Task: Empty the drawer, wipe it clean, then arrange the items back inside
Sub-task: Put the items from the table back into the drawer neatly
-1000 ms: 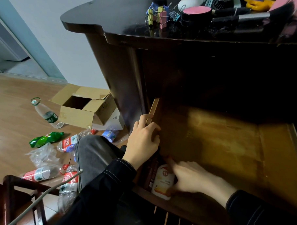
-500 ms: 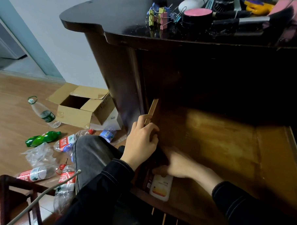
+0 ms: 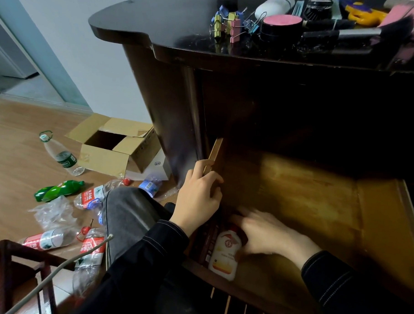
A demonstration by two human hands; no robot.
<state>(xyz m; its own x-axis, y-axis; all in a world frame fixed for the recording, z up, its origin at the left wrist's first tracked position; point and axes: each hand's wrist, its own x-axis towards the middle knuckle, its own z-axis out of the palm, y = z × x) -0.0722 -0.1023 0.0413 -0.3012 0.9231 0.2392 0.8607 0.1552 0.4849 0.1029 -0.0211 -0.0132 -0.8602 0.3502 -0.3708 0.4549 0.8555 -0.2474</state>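
The wooden drawer [image 3: 298, 200] is pulled out from under the dark desk, its yellow-brown bottom mostly bare. My left hand [image 3: 198, 197] grips the drawer's left side wall [image 3: 216, 149], fingers curled over its top edge. In the near left corner lies a white bottle [image 3: 225, 255] with an orange label, beside a dark flat packet [image 3: 207, 244]. My right hand [image 3: 268, 235], blurred by motion, covers the bottle's upper end, fingers and thumb around it. The cap is hidden.
On the desk top sit coloured binder clips [image 3: 228, 25], a pink-lidded jar [image 3: 281, 25], a makeup brush [image 3: 362, 32] and a white cylinder [image 3: 275, 3]. An open cardboard box [image 3: 113, 146] and several plastic bottles [image 3: 61, 156] lie on the floor left. My knee [image 3: 130, 214] is by the drawer.
My right hand went from the white bottle up to the dark packet, then back onto the bottle's top. The bottle shifted slightly. My left hand stayed on the drawer wall.
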